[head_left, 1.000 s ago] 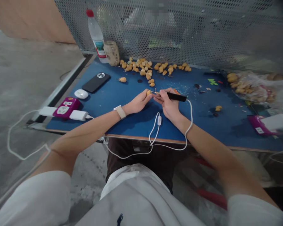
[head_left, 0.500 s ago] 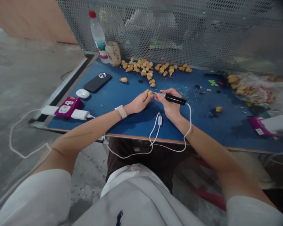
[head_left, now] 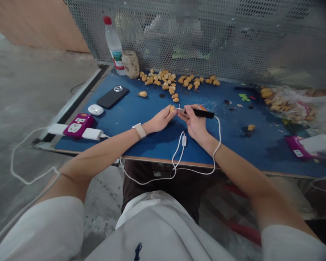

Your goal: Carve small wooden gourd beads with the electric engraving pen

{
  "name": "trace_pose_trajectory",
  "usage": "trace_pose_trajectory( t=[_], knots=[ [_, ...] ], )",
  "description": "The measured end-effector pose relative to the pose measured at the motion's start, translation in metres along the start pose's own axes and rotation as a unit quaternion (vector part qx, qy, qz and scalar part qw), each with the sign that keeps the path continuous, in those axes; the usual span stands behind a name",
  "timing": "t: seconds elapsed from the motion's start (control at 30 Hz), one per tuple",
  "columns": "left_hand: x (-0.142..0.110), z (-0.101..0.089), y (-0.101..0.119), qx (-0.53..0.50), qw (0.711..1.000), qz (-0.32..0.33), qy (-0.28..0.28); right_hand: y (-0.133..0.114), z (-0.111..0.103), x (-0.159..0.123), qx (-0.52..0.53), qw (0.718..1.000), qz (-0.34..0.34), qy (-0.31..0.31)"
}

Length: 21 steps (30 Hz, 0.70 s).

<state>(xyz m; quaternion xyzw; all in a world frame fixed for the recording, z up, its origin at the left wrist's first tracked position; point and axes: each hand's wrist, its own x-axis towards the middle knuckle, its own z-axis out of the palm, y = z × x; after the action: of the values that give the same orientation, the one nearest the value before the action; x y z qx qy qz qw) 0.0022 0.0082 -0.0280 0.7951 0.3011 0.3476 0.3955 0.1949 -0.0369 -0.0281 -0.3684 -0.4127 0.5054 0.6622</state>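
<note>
My left hand (head_left: 161, 120), with a pale band at the wrist, is closed in a pinch on a small tan gourd (head_left: 172, 108). My right hand (head_left: 196, 125) grips a black pen-like electric tool (head_left: 199, 113) with a thin metal front end. The tool's tip points left at the gourd; I cannot tell whether it touches. A white cord (head_left: 220, 134) runs from the tool's rear over my right forearm and has an inline switch (head_left: 184, 140). An orange piece (head_left: 203, 107) shows behind my right fingers. Just beyond both hands lie two small gourds (head_left: 175, 100).
Several gourds (head_left: 165, 78) lie along the mesh panel (head_left: 220, 43). On the left are a bottle (head_left: 115, 50), a jar (head_left: 130, 64), a phone (head_left: 113, 96), a white case (head_left: 95, 110) and a purple socket block (head_left: 78, 125). A plastic bag of gourds (head_left: 296, 103) sits right.
My right hand's grip shifted: at half a second ago its fingers were spread behind the tool, and now the orange piece shows again. The gourd stays in my left hand.
</note>
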Motion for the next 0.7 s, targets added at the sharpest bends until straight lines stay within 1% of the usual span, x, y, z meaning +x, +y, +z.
trace_pose_trajectory(
  t=[0.1, 0.23, 0.4, 0.7],
  knots=[
    [0.001, 0.0011, -0.0034, 0.027, 1.0, 0.004, 0.007, 0.001, 0.0022, -0.0012, -0.01, 1.0, 0.0, 0.014],
    [0.0018, 0.0029, -0.0089, 0.053, 0.998, 0.014, 0.028, 0.0031, 0.0047, -0.0047, -0.022, 0.999, -0.016, 0.029],
    [0.0011, 0.0035, -0.0079, 0.061, 0.997, 0.011, 0.038, 0.0053, 0.003, -0.0063, -0.036, 0.998, -0.027, 0.033],
    [0.0012, 0.0026, -0.0027, 0.067, 0.997, -0.007, 0.03, 0.0088, -0.0035, 0.0, 0.031, 0.999, 0.018, 0.004]
  ],
)
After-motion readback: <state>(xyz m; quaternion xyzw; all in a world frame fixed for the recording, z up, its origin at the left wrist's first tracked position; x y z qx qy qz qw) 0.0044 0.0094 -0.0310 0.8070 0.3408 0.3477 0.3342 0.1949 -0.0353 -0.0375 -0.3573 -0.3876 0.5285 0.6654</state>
